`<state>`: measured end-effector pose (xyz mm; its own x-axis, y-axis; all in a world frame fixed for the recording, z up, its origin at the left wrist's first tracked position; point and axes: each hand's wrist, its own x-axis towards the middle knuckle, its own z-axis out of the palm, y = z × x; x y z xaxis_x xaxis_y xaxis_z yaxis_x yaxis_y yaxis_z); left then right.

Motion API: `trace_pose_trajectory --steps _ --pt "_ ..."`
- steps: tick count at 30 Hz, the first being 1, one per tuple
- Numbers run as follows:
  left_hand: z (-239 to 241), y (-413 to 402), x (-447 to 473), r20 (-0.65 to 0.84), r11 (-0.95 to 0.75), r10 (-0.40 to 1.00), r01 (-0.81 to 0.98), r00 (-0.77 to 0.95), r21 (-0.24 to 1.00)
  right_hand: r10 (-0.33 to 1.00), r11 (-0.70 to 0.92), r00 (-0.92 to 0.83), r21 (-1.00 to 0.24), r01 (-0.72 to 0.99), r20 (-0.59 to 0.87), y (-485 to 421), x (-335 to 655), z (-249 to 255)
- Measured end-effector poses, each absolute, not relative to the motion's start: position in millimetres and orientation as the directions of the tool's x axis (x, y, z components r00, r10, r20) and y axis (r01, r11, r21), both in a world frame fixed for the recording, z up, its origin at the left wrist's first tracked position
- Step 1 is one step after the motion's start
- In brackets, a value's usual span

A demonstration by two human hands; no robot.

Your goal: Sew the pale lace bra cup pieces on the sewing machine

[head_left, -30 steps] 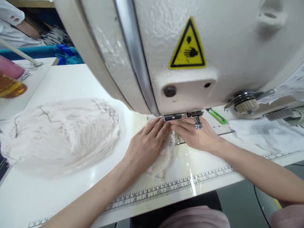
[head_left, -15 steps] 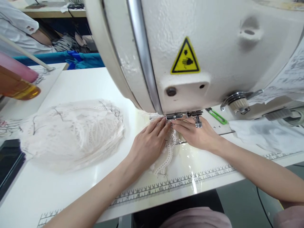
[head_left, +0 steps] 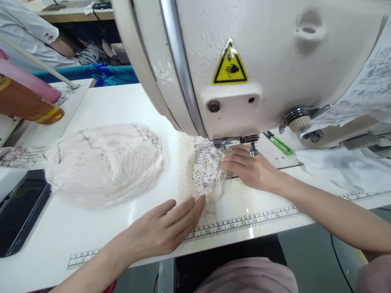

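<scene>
A strip of white lace (head_left: 207,173) lies on the white table (head_left: 97,110) under the presser foot (head_left: 242,142) of a large cream sewing machine (head_left: 244,53). My right hand (head_left: 252,169) rests flat by the foot, fingers stretched onto the lace's right edge. My left hand (head_left: 166,228) lies flat near the table's front edge, fingers spread, its fingertips touching the lace's near end.
A heap of pale lace pieces (head_left: 105,160) sits left of the machine. A black phone (head_left: 20,209) lies at the far left, an amber bottle (head_left: 30,103) behind it. Green snips (head_left: 279,143) and white cloth (head_left: 339,169) lie at the right. A ruler strip (head_left: 244,224) runs along the front edge.
My left hand has drawn back from the presser foot toward the front edge, leaving the lace uncovered. The right hand stays by the foot. The view shifted slightly.
</scene>
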<state>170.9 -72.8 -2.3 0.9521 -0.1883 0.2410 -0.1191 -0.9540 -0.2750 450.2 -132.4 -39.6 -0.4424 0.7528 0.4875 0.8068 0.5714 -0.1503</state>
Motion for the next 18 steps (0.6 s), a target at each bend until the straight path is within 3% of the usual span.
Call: trace_pose_trajectory --steps 2,4,6,7,13,18 --pt "-3 -79 170 0.305 -0.983 -0.043 0.014 0.951 -0.182 0.777 0.572 -0.430 -0.229 0.788 0.460 -133 451 -39" --pt "4 -82 177 0.365 -0.972 0.221 0.235 0.904 0.005 0.802 0.562 -0.424 -0.290 0.775 0.421 -135 450 -37" --pt "16 -79 188 0.356 -0.900 0.436 0.408 0.827 0.154 0.824 0.537 -0.404 -0.322 0.779 0.397 -135 448 -33" --pt "22 -75 194 0.341 -0.881 0.473 0.440 0.813 0.172 0.834 0.522 -0.388 -0.330 0.787 0.393 -135 448 -31" --pt "25 -43 229 0.185 -0.982 0.186 0.191 0.965 -0.008 0.865 0.487 -0.385 -0.359 0.796 0.320 -128 448 -25" --pt "-3 -33 241 0.313 -0.971 0.104 0.164 0.944 -0.173 0.874 0.472 -0.362 -0.387 0.792 0.325 -126 450 -29"
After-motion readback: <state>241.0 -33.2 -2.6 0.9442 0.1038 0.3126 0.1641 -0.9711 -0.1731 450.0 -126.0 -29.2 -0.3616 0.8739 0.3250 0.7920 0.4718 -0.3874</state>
